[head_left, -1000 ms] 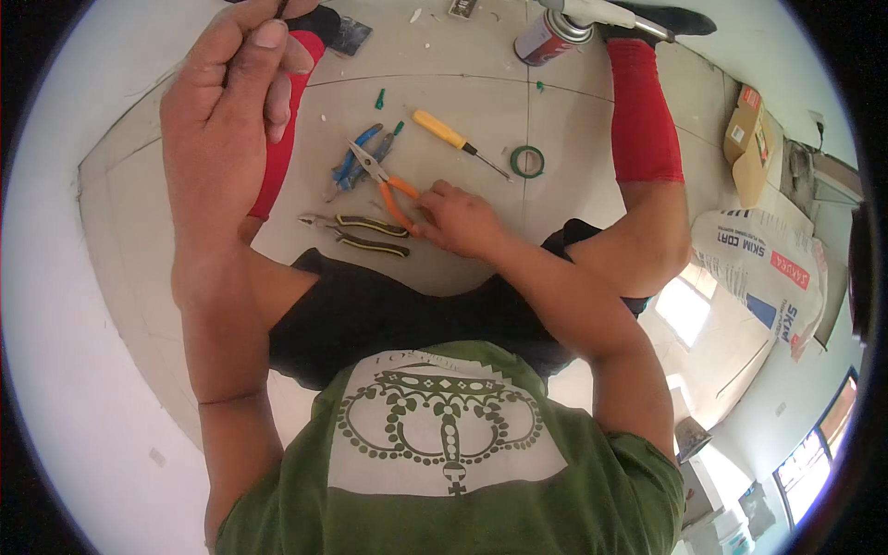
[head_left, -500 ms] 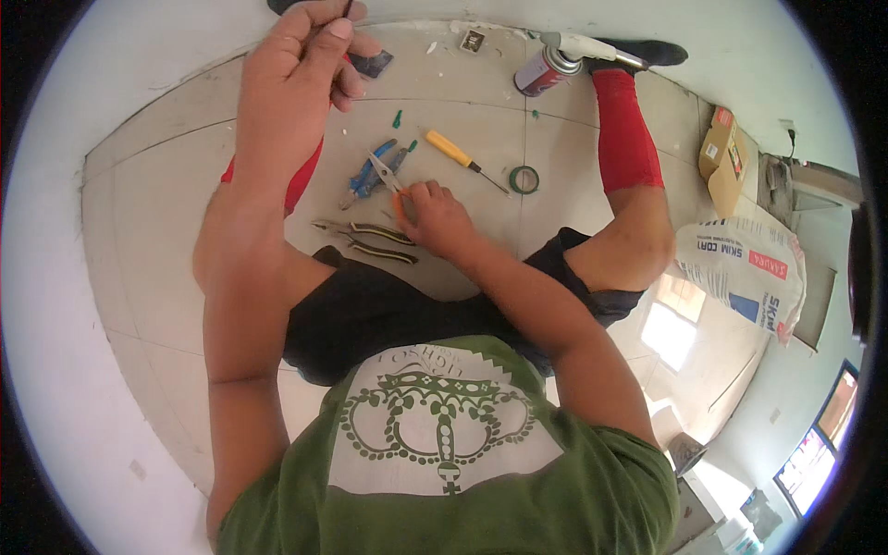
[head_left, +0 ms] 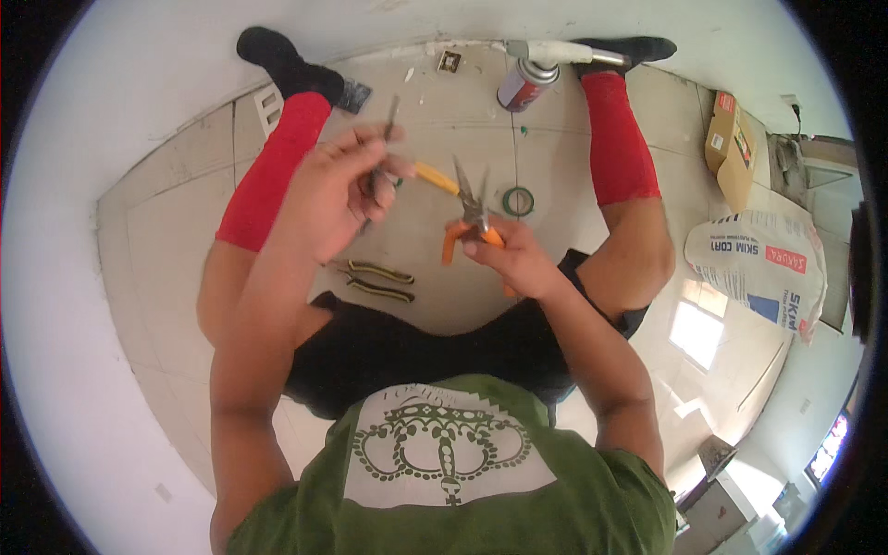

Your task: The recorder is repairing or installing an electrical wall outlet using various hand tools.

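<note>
My left hand (head_left: 335, 190) is raised over the floor, fingers pinching a thin dark wire-like strip (head_left: 392, 113) that sticks out above and below the fist; blur hides its exact kind. In my right hand (head_left: 520, 262) are long-nose pliers (head_left: 474, 208) with orange handles, their jaws spread and pointing away from me. Nothing is between the jaws. Beneath and beyond lie a yellow-handled screwdriver (head_left: 435, 178), partly covered by the pliers, and a roll of green tape (head_left: 507, 203). Black-and-yellow handled pliers (head_left: 381, 272) rest nearer me. My left hand hides the blue-handled tool.
A gas can (head_left: 525, 89) with a torch head (head_left: 555, 52) stands by my right foot, near the wall. Farther right are an open cardboard box (head_left: 729, 148) and a white printed sack (head_left: 754, 264). A small square box (head_left: 450, 62) lies by the wall.
My right hand has lifted the orange-handled pliers off the floor and moved right; their jaws are now wider. My left hand has come down and nearer, with the dark strip still in it.
</note>
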A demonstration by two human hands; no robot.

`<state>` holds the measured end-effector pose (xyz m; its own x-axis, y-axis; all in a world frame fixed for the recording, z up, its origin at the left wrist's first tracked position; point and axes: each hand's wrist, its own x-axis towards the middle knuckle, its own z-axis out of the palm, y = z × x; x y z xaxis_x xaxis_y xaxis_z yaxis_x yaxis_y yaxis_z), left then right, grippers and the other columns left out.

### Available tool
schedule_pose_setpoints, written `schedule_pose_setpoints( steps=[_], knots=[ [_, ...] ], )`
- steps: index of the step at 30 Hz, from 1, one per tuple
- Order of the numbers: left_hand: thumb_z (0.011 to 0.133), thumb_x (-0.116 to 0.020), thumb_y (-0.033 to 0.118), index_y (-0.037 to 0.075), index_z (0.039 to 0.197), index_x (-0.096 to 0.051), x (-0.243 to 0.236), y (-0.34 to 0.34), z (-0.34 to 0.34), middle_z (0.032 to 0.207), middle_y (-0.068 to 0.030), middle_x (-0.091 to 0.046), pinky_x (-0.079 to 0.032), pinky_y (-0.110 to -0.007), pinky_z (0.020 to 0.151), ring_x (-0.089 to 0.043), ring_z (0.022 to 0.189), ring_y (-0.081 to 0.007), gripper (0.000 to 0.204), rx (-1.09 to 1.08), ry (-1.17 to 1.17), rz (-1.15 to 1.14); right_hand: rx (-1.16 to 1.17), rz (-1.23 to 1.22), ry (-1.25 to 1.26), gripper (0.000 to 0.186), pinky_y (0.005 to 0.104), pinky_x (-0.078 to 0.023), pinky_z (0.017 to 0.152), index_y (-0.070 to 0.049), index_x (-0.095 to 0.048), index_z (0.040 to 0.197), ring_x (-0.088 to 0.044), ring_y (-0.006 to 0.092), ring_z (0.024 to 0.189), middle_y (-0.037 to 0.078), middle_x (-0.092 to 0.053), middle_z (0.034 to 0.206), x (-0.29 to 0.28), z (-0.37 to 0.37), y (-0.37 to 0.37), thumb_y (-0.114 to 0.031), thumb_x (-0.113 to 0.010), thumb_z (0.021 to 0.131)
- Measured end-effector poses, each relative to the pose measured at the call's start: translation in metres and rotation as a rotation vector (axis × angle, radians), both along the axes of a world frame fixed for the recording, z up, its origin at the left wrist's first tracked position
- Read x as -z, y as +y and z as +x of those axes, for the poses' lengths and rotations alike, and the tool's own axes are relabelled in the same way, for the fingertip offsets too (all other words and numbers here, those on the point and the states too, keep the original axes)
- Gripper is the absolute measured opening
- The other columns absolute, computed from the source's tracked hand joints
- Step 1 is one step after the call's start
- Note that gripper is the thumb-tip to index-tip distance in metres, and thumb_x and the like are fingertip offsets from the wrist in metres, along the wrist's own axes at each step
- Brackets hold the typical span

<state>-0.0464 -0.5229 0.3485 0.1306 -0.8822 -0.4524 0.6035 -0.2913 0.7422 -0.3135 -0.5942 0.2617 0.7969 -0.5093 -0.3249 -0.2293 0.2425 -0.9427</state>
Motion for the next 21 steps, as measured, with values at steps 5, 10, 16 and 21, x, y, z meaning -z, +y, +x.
schedule_pose_setpoints(
  steps=[5,10,16,21],
  knots=[
    [0.103,-0.056,0.015,0.002,0.120,-0.063,0.014,-0.006,-0.032,0.093,-0.0126,-0.073,-0.052,-0.027,0.054,-0.064,0.063,-0.0125,0.022,-0.046,-0.066,0.099,0.039,0.356,-0.242,0.035,0.0343,-0.046,0.104,0.001,-0.065,0.126,-0.061,0.0185,0.118,0.009,-0.068,0.123,0.013,-0.016,-0.001,-0.014,-0.065,0.094],
    [0.102,-0.060,0.015,0.002,0.115,-0.064,0.018,-0.010,-0.035,0.090,-0.0135,-0.073,-0.052,-0.027,0.052,-0.064,0.060,-0.0135,0.019,-0.083,-0.147,0.117,0.018,0.655,-0.327,0.022,0.0386,-0.048,0.104,0.003,-0.063,0.107,-0.063,0.0250,0.117,0.013,-0.059,0.119,0.006,-0.018,0.008,-0.010,-0.068,0.090],
    [0.102,-0.061,0.015,0.001,0.113,-0.065,0.023,-0.015,-0.031,0.086,-0.0117,-0.073,-0.047,-0.023,0.049,-0.060,0.056,-0.0096,0.018,-0.024,-0.460,0.225,0.024,0.409,-0.207,0.031,0.0385,-0.047,0.098,-0.001,-0.059,0.118,-0.060,0.0244,0.116,0.014,-0.055,0.123,0.011,-0.010,0.010,-0.005,-0.064,0.088],
    [0.102,-0.062,0.017,0.001,0.115,-0.066,0.013,-0.012,-0.048,0.085,-0.0077,-0.072,-0.045,-0.022,0.050,-0.056,0.057,-0.0066,0.021,0.096,-0.626,0.220,-0.018,-0.253,-0.118,0.037,0.0381,-0.046,0.098,-0.003,-0.061,0.124,-0.058,0.0266,0.111,0.014,-0.054,0.126,0.003,-0.001,0.005,-0.001,-0.061,0.087]
  ],
)
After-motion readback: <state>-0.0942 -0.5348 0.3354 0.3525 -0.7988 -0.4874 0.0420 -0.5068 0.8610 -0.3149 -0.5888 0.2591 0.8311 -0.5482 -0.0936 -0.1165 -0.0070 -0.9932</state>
